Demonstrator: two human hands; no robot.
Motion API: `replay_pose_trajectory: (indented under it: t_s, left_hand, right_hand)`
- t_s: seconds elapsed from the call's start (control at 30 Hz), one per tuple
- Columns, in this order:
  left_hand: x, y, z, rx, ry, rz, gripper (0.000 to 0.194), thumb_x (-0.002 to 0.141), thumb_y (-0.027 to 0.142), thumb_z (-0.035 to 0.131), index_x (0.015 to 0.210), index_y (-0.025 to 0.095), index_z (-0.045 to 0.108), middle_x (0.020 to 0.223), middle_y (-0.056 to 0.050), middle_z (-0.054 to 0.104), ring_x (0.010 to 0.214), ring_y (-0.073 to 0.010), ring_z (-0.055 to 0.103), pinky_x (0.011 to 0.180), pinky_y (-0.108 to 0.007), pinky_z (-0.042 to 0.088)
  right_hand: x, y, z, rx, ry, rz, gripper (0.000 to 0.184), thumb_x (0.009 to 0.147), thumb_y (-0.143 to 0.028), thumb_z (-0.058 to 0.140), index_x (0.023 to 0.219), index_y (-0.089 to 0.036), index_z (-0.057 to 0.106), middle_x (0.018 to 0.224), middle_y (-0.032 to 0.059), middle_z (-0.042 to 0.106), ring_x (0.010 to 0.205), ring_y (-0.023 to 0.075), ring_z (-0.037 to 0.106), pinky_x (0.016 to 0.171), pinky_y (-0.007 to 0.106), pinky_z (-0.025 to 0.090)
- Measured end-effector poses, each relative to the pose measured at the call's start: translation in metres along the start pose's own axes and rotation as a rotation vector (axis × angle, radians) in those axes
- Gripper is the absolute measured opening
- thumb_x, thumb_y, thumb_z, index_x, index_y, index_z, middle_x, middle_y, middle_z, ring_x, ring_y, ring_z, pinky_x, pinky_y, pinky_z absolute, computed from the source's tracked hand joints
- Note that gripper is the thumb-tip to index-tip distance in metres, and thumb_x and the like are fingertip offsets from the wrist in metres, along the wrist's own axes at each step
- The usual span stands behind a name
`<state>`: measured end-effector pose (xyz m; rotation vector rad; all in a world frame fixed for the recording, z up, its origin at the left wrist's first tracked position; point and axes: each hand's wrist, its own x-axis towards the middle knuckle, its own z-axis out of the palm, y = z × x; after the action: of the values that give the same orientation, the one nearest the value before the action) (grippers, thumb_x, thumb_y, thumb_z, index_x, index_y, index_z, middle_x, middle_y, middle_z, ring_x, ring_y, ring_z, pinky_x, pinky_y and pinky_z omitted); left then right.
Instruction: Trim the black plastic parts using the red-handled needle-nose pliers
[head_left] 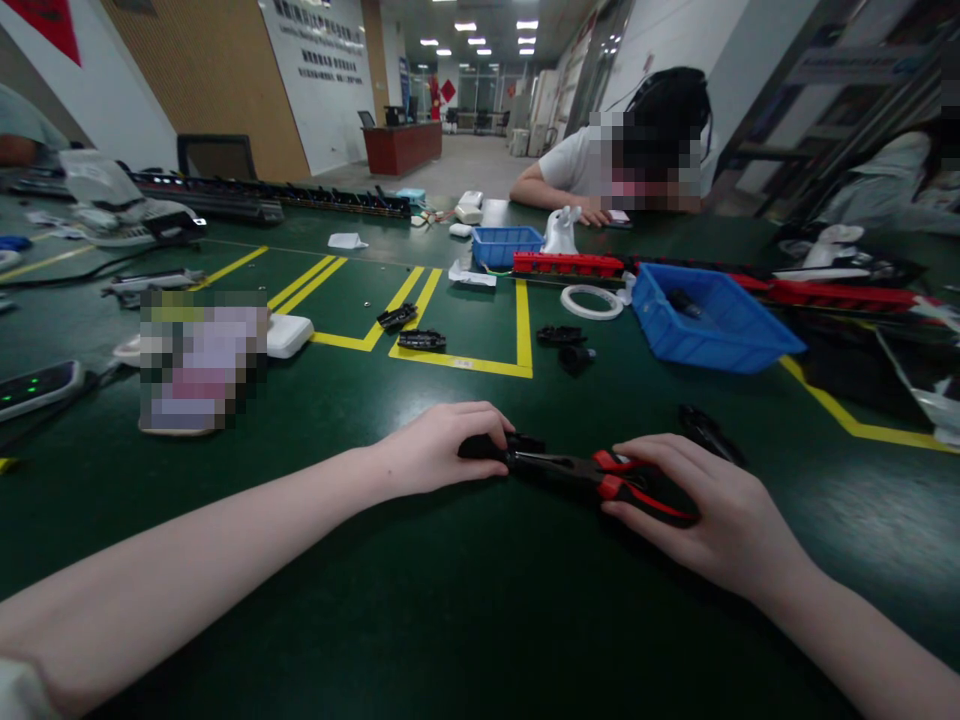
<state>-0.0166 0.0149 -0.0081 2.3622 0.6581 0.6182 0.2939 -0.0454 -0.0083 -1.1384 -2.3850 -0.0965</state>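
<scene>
In the middle of the green table, my left hand is closed around a small black part, partly hidden by my fingers. My right hand grips the red-and-black handles of long-nose pliers. The jaws point left and reach the end of the black part; whether they clamp it I cannot tell. Just behind my right hand lies a long black piece. Farther back, a black moulded part and another black moulded part rest by yellow tape lines, with a round black piece to their right.
A blue bin with dark parts stands at the right, beside a white tape roll. Behind is a smaller blue tray near a red strip. A phone and white box lie left. A person leans on the far side.
</scene>
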Motion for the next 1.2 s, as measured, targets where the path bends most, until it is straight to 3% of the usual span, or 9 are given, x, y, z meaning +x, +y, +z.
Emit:
replay_pose_trajectory:
  t_s: [0.4, 0.67, 1.2]
  left_hand:
    - [-0.0004, 0.0026, -0.0027, 0.064, -0.083, 0.042, 0.016, 0.093, 0.017, 0.061, 0.109, 0.019, 0.065, 0.125, -0.008, 0.061, 0.114, -0.0218, 0.059, 0.096, -0.039, 0.050]
    - [0.0006, 0.0001, -0.0024, 0.076, -0.085, 0.067, 0.021, 0.094, 0.018, 0.061, 0.114, 0.021, 0.067, 0.125, -0.008, 0.061, 0.113, -0.0221, 0.058, 0.096, -0.038, 0.049]
    - [0.0014, 0.0002, -0.0026, 0.044, -0.082, 0.049, 0.017, 0.093, 0.018, 0.062, 0.109, 0.020, 0.067, 0.123, -0.008, 0.062, 0.112, -0.0223, 0.058, 0.093, -0.039, 0.048]
  right_hand:
    - [0.0031, -0.0018, -0.0019, -0.006, 0.010, -0.021, 0.035, 0.084, -0.040, 0.067, 0.111, -0.020, 0.059, 0.102, 0.0106, 0.071, 0.088, 0.0257, 0.070, 0.073, 0.039, 0.059]
    - [-0.0002, 0.0033, -0.0035, -0.008, 0.000, -0.026, 0.036, 0.084, -0.042, 0.067, 0.113, -0.022, 0.059, 0.104, 0.0112, 0.070, 0.089, 0.0293, 0.070, 0.072, 0.045, 0.060]
    - [0.0005, -0.0003, -0.0012, -0.040, 0.005, -0.042, 0.039, 0.084, -0.042, 0.067, 0.117, -0.024, 0.057, 0.104, 0.0108, 0.069, 0.089, 0.0289, 0.069, 0.071, 0.044, 0.060]
